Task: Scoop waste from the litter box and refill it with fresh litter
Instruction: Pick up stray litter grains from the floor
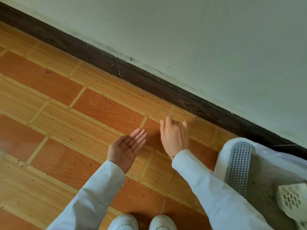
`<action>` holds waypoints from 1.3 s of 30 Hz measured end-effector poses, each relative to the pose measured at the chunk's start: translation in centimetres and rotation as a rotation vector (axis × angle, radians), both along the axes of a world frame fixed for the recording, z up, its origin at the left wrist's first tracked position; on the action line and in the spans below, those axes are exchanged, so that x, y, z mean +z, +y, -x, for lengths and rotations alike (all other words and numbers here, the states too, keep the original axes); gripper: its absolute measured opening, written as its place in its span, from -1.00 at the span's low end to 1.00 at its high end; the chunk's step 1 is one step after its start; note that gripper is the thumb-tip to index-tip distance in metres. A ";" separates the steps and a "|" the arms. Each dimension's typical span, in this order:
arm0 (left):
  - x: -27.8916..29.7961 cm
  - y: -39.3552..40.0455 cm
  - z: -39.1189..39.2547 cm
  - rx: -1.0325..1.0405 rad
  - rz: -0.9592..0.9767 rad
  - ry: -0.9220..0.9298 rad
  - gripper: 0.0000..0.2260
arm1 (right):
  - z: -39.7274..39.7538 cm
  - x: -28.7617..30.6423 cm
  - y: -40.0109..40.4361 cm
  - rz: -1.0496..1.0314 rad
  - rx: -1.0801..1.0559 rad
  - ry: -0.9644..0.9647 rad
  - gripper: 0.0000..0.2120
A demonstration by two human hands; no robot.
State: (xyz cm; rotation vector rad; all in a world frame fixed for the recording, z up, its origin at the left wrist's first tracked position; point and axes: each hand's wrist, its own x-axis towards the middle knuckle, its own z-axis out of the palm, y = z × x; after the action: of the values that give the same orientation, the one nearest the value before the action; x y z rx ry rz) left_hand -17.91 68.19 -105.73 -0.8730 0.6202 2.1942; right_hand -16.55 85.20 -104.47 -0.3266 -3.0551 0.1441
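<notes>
The white litter box (pixel 232 146) stands at the right edge against the wall, with a grey perforated step (pixel 239 166) and grey litter (pixel 265 176) inside. A pale slotted scoop (pixel 290 200) lies in the box at the lower right. My left hand (pixel 127 146) is held palm up over the floor, fingers straight, a few litter grains on the palm. My right hand (pixel 174 135) hovers beside it, back toward me, fingers loosely curled down toward the floor. Whether its fingertips pinch a grain is hidden. Scattered litter grains (pixel 114 112) dot the tiles.
Orange wood-pattern floor tiles (pixel 49 97) run to a dark baseboard (pixel 149 80) below a pale wall. My two white shoes (pixel 142 223) show at the bottom edge. Grains lie thickest near the baseboard.
</notes>
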 end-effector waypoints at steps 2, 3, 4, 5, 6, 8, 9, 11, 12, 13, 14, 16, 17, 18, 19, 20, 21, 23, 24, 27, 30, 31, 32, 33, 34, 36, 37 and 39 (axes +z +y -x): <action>0.0 0.5 -0.1 -0.003 -0.028 0.002 -0.60 | -0.1 -0.1 3.8 -0.134 -0.198 -0.116 -0.67; 0.0 0.8 -0.3 -0.011 -0.039 0.007 -0.60 | -0.1 -0.2 5.3 -0.191 -0.264 -0.191 -0.64; 0.0 1.1 -0.3 -0.023 -0.044 0.016 -0.60 | -0.1 -0.4 6.4 -0.241 -0.313 -0.270 -0.60; 0.1 1.4 -0.4 -0.036 -0.045 0.023 -0.60 | -0.1 -0.7 7.2 -0.283 -0.347 -0.337 -0.58; 0.2 1.8 -0.5 -0.051 -0.047 0.026 -0.60 | -0.1 -0.9 7.7 -0.317 -0.369 -0.384 -0.58; 0.3 2.3 -0.7 -0.079 -0.064 0.026 -0.59 | 0.2 -1.2 8.4 -0.365 -0.388 -0.438 -0.58; 0.4 2.5 -0.8 -0.090 -0.073 0.031 -0.59 | 0.3 -1.4 8.6 -0.383 -0.385 -0.457 -0.58; 0.4 2.6 -0.8 -0.106 -0.086 0.048 -0.60 | 0.5 -1.8 8.8 -0.416 -0.358 -0.490 -0.58; 0.4 2.6 -0.8 -0.115 -0.088 0.057 -0.60 | 0.5 -2.0 8.8 -0.427 -0.342 -0.500 -0.61; 0.3 2.6 -0.8 -0.120 -0.086 0.061 -0.60 | 0.5 -2.2 8.9 -0.434 -0.327 -0.507 -0.64; 0.3 2.6 -0.9 -0.123 -0.086 0.061 -0.59 | 0.4 -2.3 9.0 -0.435 -0.313 -0.512 -0.69; 0.2 2.5 -1.0 -0.123 -0.095 0.055 -0.59 | 0.2 -2.4 9.3 -0.419 -0.291 -0.512 -0.73; 0.1 2.4 -1.0 -0.121 -0.098 0.050 -0.59 | 0.0 -2.4 9.3 -0.407 -0.282 -0.503 -0.72; 0.1 2.3 -1.0 -0.116 -0.098 0.046 -0.59 | -0.1 -2.3 9.2 -0.391 -0.272 -0.488 -0.72; 0.1 2.3 -0.9 -0.109 -0.095 0.043 -0.59 | -0.2 -2.0 9.0 -0.366 -0.261 -0.468 -0.70; 0.2 2.3 -1.0 -0.106 -0.093 0.044 -0.59 | -0.1 -1.7 8.5 -0.338 -0.241 -0.443 -0.69; 0.2 2.3 -1.0 -0.106 -0.085 0.045 -0.59 | -0.1 -1.2 7.7 -0.304 -0.206 -0.410 -0.69; 0.5 2.4 -1.1 -0.110 -0.063 0.046 -0.59 | 0.2 0.0 5.3 -0.206 -0.095 -0.296 -0.72; 0.7 2.5 -1.1 -0.110 -0.055 0.046 -0.59 | 0.3 0.7 3.7 -0.142 -0.033 -0.230 -0.72; 1.2 2.9 -1.3 -0.082 0.009 0.055 -0.58 | -1.0 2.5 -1.5 0.037 0.179 -0.048 -0.72; 1.4 2.6 -1.2 -0.058 0.038 0.055 -0.62 | -2.8 3.0 -3.4 0.117 0.237 -0.065 -0.61; 1.5 2.4 -1.2 -0.058 0.001 0.061 -0.62 | -3.3 2.9 -3.1 0.123 0.187 -0.083 -0.58; 1.5 2.0 -1.2 -0.061 -0.039 0.068 -0.62 | -3.9 2.7 -2.4 0.107 0.115 -0.114 -0.56; 1.4 1.6 -1.3 -0.063 -0.066 0.069 -0.62 | -4.6 2.3 -1.6 0.075 0.033 -0.164 -0.54; 1.4 1.3 -1.4 -0.058 -0.078 0.065 -0.62 | -5.3 1.9 -0.6 0.032 -0.044 -0.216 -0.54; 1.1 0.8 -1.8 -0.040 -0.086 0.056 -0.62 | -6.6 0.9 1.1 -0.058 -0.174 -0.309 -0.54; 0.9 0.7 -2.0 -0.036 -0.086 0.053 -0.62 | -7.1 0.5 1.7 -0.100 -0.224 -0.351 -0.55; 0.8 0.7 -2.6 -0.042 -0.084 0.044 -0.61 | -7.7 -0.2 2.2 -0.155 -0.291 -0.422 -0.54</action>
State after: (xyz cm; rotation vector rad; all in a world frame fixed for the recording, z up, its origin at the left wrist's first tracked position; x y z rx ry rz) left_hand -15.34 68.92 -104.96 -0.7639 0.5581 2.1897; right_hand -8.86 87.40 -104.67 -0.8846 -3.3425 -0.2020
